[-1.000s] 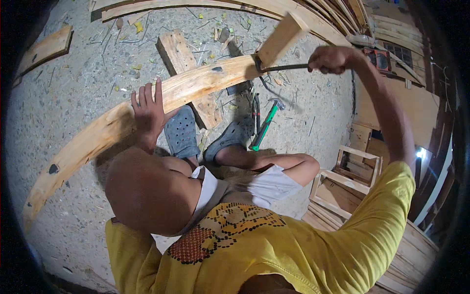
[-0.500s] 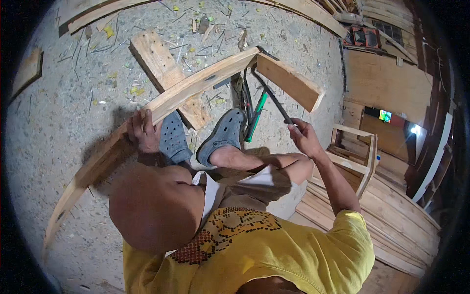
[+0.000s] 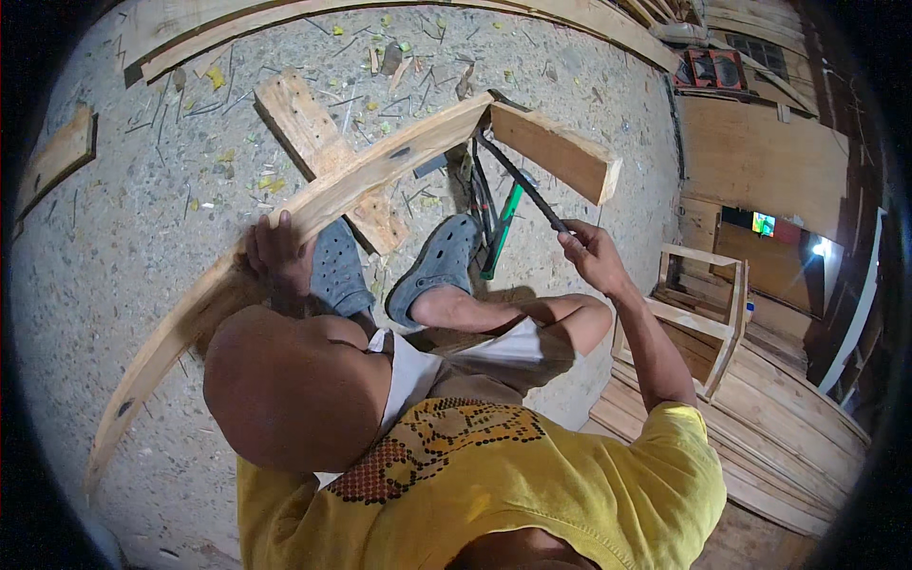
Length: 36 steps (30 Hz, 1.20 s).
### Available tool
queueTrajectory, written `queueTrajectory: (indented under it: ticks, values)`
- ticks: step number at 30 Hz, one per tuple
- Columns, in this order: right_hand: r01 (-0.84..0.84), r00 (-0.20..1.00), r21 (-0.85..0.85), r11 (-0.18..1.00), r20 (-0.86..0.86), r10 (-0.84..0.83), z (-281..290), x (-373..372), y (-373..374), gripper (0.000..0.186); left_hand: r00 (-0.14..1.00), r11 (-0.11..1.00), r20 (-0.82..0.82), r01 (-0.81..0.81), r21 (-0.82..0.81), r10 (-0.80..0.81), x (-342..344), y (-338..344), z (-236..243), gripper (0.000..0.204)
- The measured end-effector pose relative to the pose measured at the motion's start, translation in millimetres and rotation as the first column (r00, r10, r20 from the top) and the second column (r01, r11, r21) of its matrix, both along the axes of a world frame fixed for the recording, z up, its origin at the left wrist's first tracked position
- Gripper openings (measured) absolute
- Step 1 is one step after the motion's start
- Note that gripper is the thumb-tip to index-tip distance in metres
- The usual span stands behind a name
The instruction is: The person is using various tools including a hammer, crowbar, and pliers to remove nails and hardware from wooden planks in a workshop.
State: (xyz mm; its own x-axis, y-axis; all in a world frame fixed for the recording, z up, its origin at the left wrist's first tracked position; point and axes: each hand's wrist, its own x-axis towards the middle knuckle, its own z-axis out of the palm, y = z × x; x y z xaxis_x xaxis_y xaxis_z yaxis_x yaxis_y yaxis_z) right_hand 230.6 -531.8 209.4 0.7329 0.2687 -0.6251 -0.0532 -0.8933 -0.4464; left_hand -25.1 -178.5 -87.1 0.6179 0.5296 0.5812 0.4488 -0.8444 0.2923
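My left hand [image 3: 279, 249] is closed over the edge of a long board [image 3: 408, 138], which stands on edge and runs diagonally across my lap and feet. A short wood block [image 3: 556, 152] joins its far end at an angle. My right hand [image 3: 589, 255] is wrapped round a black pry bar [image 3: 525, 183], whose bent end sits at that junction; whether it grips a nail there I cannot tell. Beneath the bar lie a green-handled hammer [image 3: 498, 242] and dark pliers [image 3: 482, 204] on the floor. A nail-studded wood piece [image 3: 294, 119] lies crosswise under the board.
Scattered nails and scraps cover the concrete floor [image 3: 171, 247]. Planks [image 3: 399, 11] line the back; another short board [image 3: 57, 157] lies at left. At right are a wooden frame [image 3: 693, 325], stacked boards [image 3: 741, 437], a plywood sheet [image 3: 750, 171] and a red-and-black object [image 3: 712, 71].
The long board has tipped from flatter to on edge. The attached block has swung down rightward. My right hand and the bar have moved down toward me, little changed over the last half second.
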Motion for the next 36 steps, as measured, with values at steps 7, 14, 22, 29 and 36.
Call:
queueTrajectory:
  ticks: [7, 14, 22, 29, 36]
  values:
    - [0.098, 0.994, 0.063, 0.993, 0.04, -0.101, -18, -37, 20, 0.033, 0.911, 0.997, -0.407, 0.07, -0.021, -0.073, 19, 17, 62, 0.093]
    - [0.078, 0.991, 0.037, 0.996, 0.104, -0.082, -32, -56, 52, 0.034, 0.719, 0.946, -0.615, 0.245, -0.212, -0.324, 10, 57, 67, 0.091]
    - [0.111, 0.938, 0.0, 0.994, 0.329, -0.105, -76, -92, 46, 0.039, 0.935, 0.977, -0.291, 0.172, -0.128, -0.203, 37, 35, 80, 0.06]
    - [-0.583, 0.747, -0.438, 0.684, 0.043, 0.664, 41, 73, 62, 0.033, 0.947, 0.979, -0.293, 0.077, -0.187, -0.13, 56, 61, 81, 0.059]
    - [-0.612, 0.769, -0.497, 0.615, -0.192, 0.61, 77, 141, 135, 0.031, 0.834, 0.935, -0.532, -0.056, -0.349, -0.148, 64, 74, 86, 0.067]
